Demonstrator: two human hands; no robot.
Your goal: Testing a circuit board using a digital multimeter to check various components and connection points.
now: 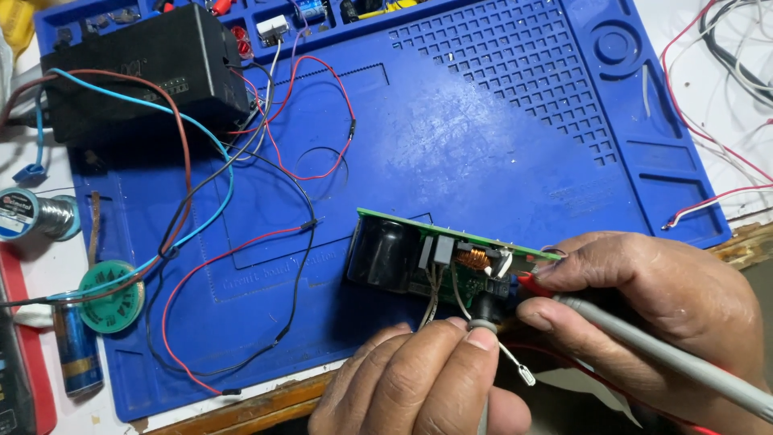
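A blue silicone work mat (451, 153) covered the bench, its far tray compartments holding small electronic parts, with a black rectangular box (141, 68) trailing red, blue and black wires at far left. Near the mat's near edge stood a green circuit board (435, 258) on its edge. The right hand (644, 306) pinched the board's right end and a grey probe (660, 354), while the left hand (419, 379), fingers pressed together, gripped a thin grey probe tip (481, 326).
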